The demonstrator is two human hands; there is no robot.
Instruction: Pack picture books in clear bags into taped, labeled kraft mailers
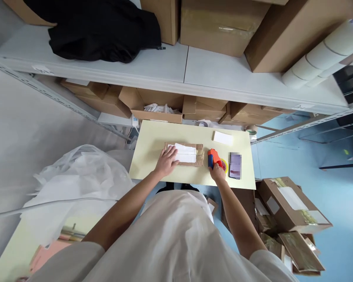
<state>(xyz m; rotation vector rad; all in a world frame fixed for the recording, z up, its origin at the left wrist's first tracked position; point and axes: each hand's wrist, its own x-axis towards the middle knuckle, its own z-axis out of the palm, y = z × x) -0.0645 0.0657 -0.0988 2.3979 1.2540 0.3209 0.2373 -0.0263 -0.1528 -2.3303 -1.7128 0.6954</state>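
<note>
A small cardboard box (199, 159) lies flat on the pale yellow table (153, 133), with white paper labels (186, 153) on its top and tape at its right end. My left hand (166, 161) rests flat on the box's left part, fingers stretched over the edge of the labels. Just right of the box, my right hand (217, 173) is wrapped round an orange and blue tape dispenser (214, 156), whose yellow-edged roll shows at its right side. The dispenser is apart from the box. A phone (235, 165) lies right of the dispenser.
A white stack of slips (222, 138) sits at the table's back right. Behind stands a grey shelf (153, 74) with cardboard boxes, white rolls (323, 55) and black cloth (106, 31). Taped boxes (291, 203) are piled at right; white plastic wrapping (79, 176) bulges at left.
</note>
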